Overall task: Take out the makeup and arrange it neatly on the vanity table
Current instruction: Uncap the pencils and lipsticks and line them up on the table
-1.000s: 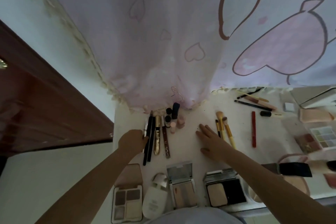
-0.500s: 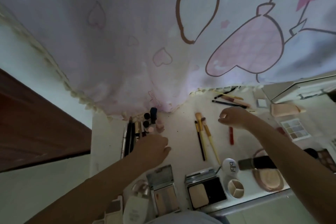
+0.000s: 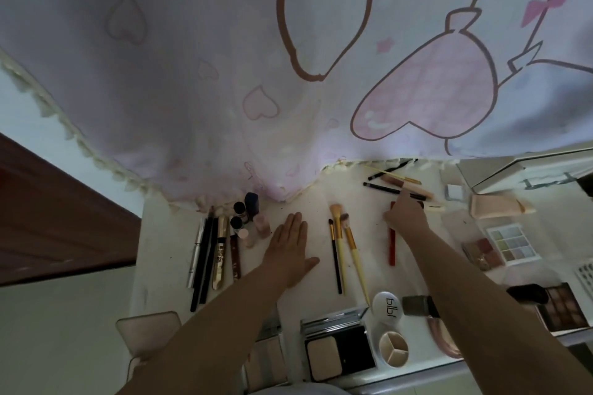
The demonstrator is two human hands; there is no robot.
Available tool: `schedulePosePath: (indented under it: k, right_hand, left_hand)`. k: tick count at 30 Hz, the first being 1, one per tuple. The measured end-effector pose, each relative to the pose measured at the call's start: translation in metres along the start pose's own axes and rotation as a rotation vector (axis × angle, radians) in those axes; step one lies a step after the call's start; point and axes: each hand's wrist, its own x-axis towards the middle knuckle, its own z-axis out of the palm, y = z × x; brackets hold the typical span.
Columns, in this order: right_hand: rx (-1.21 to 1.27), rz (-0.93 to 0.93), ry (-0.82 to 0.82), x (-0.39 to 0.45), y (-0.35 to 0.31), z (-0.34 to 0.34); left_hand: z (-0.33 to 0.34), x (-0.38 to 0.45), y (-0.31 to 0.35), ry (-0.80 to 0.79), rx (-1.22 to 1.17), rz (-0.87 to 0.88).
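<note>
Left hand [image 3: 290, 248] lies flat, fingers extended, empty, mid-frame on worktop [image 3: 317, 202]. Right hand [image 3: 406, 218] curled over red pencil [image 3: 392, 247]; grasp unclear.

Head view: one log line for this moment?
left hand flat on vanity table | right hand reaching black pencil | brushes lined up

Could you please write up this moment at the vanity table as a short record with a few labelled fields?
surface: white vanity table
left hand: flat, palm down on the table, holding nothing
right hand: reaching toward the slim black pencil at the back; grip not clear
between the hands: three yellow-handled makeup brushes
left group: dark pencils and gold mascara tube, side by side
near edge: open black powder compact
</note>
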Motion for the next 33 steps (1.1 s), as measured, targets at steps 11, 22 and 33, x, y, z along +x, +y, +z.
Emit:
schedulePosePath:
  k: [11,22,33]
  right_hand:
    - [0.417,-0.114,-0.278,-0.027,-0.019,-0.05]
    - [0.803,-0.579,-0.288,-0.117,-0.047,-0.087]
    - [1.386,-0.628,0.135,-0.131,-0.01,-0.159]
  left_hand:
    - [-0.025,-0.001,0.002,-0.1,-0.177,0.012]
    - [-0.127,-0.068,0.042,0.458,-0.386,0.332]
    - [-0.185,-0.109,-0.043,0.499,-0.364,0.09]
